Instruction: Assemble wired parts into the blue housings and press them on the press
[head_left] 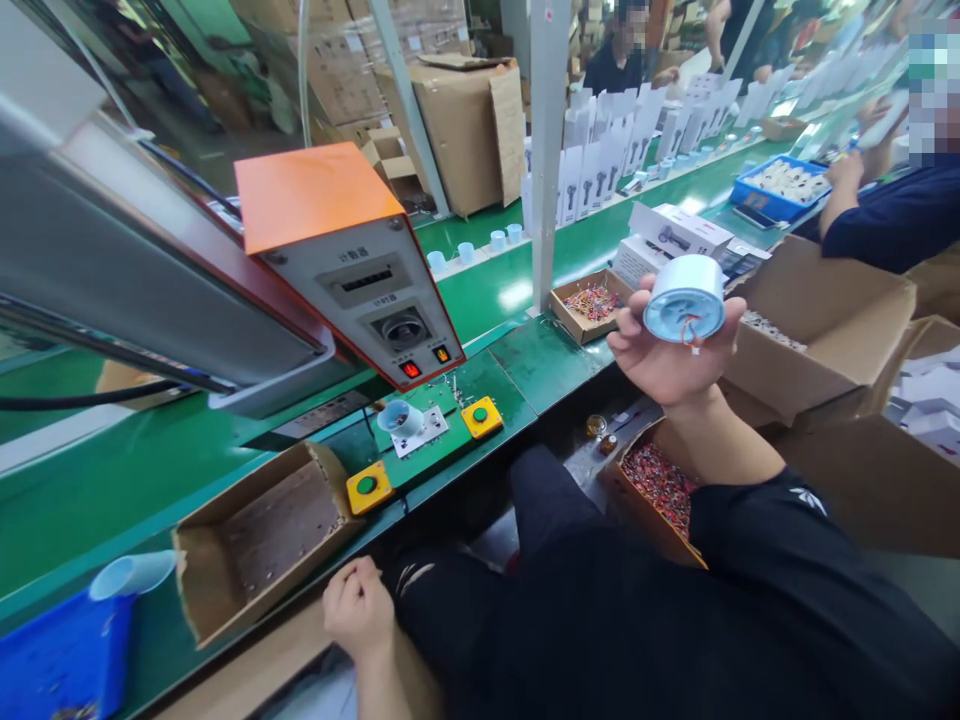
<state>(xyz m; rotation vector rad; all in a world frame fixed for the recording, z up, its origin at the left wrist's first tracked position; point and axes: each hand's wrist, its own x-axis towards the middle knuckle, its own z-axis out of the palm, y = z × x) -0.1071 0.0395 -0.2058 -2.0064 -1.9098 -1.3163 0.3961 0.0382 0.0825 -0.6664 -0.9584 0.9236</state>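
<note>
My right hand [671, 355] is raised over the bench's right side, fingers wrapped round a light-blue round plastic housing [684, 295]. The housing's open underside faces me, and a short red and white wire with a small connector hangs from it. Low at the bench's front edge, my left hand [360, 605] is closed in a fist; whatever it may hold is hidden. Ahead of it lies a shallow cardboard tray [281, 530] with small bits inside. A light-blue cup [401, 420] stands on a metal fixture plate [424, 435] between two yellow boxes with green buttons [481, 417].
An orange-topped control box [352, 265] on a machine overhangs the bench. A blue tray [60, 660] and a tipped cup [135, 575] lie at left. Small wires fill a cardboard box [592, 300] and a lower box [660, 480]. Co-workers sit along the green conveyor [517, 290].
</note>
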